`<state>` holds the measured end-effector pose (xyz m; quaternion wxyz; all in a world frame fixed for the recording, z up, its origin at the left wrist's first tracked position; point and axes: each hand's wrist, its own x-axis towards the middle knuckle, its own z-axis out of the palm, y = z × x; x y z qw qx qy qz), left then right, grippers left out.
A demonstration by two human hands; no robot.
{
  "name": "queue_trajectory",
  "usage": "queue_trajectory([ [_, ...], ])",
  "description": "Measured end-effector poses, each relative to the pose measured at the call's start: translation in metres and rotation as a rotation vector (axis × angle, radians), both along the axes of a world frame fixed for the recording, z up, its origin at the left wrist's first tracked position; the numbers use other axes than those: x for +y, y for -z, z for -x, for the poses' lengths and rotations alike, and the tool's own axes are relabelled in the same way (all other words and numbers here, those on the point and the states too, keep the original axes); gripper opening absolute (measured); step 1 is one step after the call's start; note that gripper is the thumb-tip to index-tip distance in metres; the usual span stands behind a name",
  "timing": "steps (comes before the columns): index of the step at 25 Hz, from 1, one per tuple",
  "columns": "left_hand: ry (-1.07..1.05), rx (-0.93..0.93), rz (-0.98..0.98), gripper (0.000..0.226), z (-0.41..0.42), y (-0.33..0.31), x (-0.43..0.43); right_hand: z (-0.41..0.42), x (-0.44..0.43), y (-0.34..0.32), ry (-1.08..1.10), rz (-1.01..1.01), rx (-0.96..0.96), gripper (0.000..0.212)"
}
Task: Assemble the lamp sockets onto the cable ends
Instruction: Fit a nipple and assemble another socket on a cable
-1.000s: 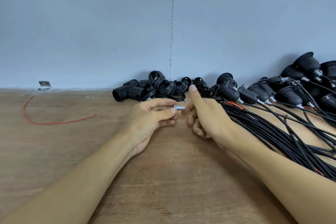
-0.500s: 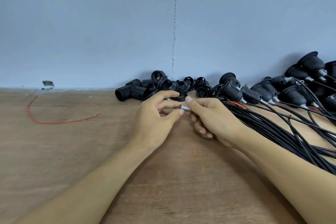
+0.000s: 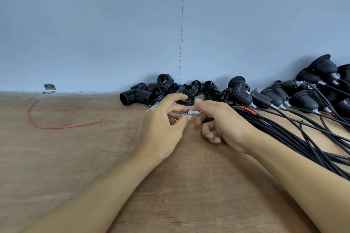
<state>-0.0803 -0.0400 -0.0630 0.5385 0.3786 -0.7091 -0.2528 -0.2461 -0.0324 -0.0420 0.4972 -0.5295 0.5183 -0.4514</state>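
— Where is the metal fitting [image 3: 193, 112]?
— Between the two hands, above the table [image 3: 75, 157]. The right hand [image 3: 225, 125] pinches it; the left hand [image 3: 162, 125] curls beside it, fingertips at its end.
— And the sockets [image 3: 144, 93]?
— Heaped by the wall behind the hands; cables [image 3: 295, 134] run right.

We slid our left hand [image 3: 162, 128] off the metal fitting [image 3: 192, 112], spreading its fingers beside it. Our right hand [image 3: 225, 125] took the fitting in its fingertips, index finger lowered from pointing up.
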Motion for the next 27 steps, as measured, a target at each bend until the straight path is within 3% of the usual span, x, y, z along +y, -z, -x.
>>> queue_trajectory([
  [2,0.001,-0.001,-0.003,0.047,-0.0005,0.0003,-0.0008,0.0034,0.0009,0.0001,-0.092,0.008,-0.022,0.025],
  [6,0.01,-0.01,0.011,0.045,0.0004,0.0022,-0.0017,0.0037,-0.0015,0.0007,-0.036,-0.104,-0.018,0.049],
  [9,0.012,-0.004,0.003,0.048,0.0,0.0017,-0.003,0.0056,0.0015,-0.0022,-0.134,-0.056,-0.034,0.025],
  [10,0.013,-0.006,0.002,0.048,-0.0002,0.0018,-0.0032,0.0066,0.0014,-0.0014,-0.151,-0.05,-0.026,0.026],
  [13,0.014,-0.011,0.008,0.048,-0.0005,0.0031,-0.0034,0.0056,0.0001,-0.0017,-0.076,-0.111,-0.015,0.05],
  [17,0.018,-0.015,0.001,0.048,-0.0003,0.0031,-0.0041,0.007,0.0016,-0.0044,-0.117,-0.051,-0.033,0.03],
  [20,0.024,-0.019,-0.005,0.046,-0.0009,0.0044,-0.0044,0.0075,-0.0007,-0.0019,-0.04,-0.079,0.01,0.051],
  [24,0.032,-0.02,-0.009,0.044,-0.0007,0.004,-0.004,0.0082,0.0003,-0.0025,-0.115,-0.013,0.0,0.033],
  [27,0.036,-0.036,-0.001,0.048,-0.0004,0.0035,-0.0027,0.0077,-0.0018,-0.0022,-0.021,-0.057,0.038,0.06],
])
